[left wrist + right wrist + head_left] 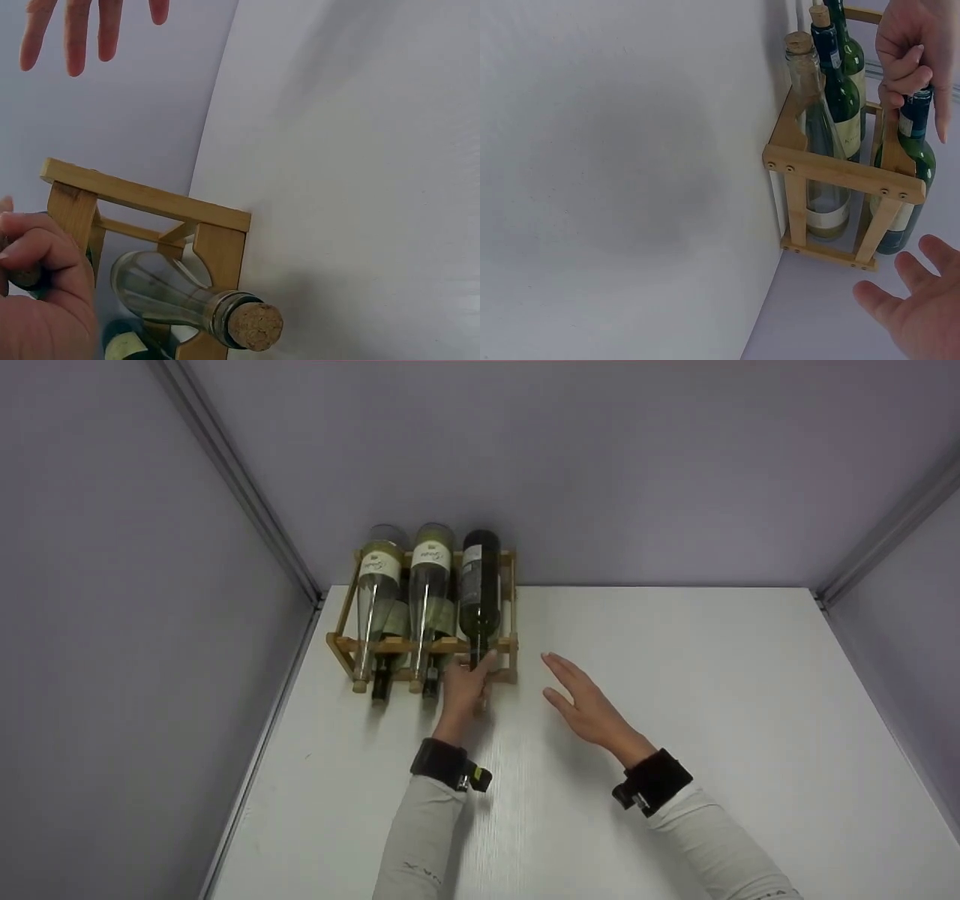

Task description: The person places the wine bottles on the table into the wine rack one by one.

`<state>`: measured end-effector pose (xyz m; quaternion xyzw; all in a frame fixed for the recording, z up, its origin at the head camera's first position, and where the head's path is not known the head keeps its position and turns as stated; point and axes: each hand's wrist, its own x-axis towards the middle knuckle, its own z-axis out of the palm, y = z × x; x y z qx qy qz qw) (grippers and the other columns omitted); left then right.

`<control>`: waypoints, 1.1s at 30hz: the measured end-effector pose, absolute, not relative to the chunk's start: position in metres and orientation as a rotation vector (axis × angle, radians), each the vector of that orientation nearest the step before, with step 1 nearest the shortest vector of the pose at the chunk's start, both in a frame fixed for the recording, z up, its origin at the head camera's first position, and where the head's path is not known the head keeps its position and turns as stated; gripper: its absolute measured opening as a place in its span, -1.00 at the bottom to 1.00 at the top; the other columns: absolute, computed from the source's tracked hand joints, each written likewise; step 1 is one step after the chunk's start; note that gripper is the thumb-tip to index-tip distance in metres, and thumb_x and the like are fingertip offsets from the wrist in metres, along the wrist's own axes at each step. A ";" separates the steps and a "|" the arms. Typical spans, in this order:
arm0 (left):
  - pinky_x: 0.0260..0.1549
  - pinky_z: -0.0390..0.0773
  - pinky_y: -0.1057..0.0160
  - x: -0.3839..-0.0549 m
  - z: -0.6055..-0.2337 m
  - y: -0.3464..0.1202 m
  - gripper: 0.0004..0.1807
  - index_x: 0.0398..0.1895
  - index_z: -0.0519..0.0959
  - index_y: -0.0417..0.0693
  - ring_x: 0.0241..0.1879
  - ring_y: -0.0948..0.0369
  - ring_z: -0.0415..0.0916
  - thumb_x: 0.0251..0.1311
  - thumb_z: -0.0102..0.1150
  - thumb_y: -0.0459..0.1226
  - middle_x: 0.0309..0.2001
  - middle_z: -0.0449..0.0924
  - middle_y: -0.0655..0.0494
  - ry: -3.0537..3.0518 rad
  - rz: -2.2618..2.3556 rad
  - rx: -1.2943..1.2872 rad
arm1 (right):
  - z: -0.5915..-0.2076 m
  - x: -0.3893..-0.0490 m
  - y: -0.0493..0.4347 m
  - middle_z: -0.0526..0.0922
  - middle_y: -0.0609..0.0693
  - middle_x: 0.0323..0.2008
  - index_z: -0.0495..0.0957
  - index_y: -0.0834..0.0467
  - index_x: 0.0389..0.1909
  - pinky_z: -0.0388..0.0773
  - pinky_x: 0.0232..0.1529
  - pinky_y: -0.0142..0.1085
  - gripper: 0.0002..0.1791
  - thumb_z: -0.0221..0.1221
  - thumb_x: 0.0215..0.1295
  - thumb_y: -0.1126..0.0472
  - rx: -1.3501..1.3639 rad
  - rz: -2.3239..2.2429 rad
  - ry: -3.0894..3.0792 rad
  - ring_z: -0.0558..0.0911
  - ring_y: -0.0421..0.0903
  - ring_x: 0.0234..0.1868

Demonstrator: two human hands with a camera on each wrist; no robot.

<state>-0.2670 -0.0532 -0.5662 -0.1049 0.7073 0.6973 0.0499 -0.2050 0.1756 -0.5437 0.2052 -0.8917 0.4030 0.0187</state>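
My left hand [462, 690] curls round the neck of a dark green wine bottle [480, 574], which lies on the upper tier of a wooden wine rack [508, 643], at its right end. In the right wrist view the left fingers [907, 71] wrap that neck near the top. My right hand [592, 712] hovers to the right of the rack, fingers extended, holding nothing. Two clear bottles with cream labels [381, 566] lie left of the dark one. Below it, a clear corked bottle [826, 172] sits in the lower tier.
Two dark bottle necks [381, 679] stick out of the lower tier towards the front. The rack stands on a white table [675, 660], at its back left, close to the grey back wall [637, 495]. A grey side wall [150, 660] bounds the left.
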 end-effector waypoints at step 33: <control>-0.64 0.34 0.27 -0.266 -0.563 -0.057 -0.38 0.26 0.35 -0.24 -0.66 0.25 0.28 0.53 -0.30 0.11 -0.41 0.50 -0.04 2.224 1.984 -0.125 | -0.544 -0.208 0.168 0.06 0.04 0.51 0.04 0.00 0.55 0.05 0.39 0.03 -0.33 -0.08 0.53 -0.13 0.654 1.186 -2.818 0.05 0.02 0.49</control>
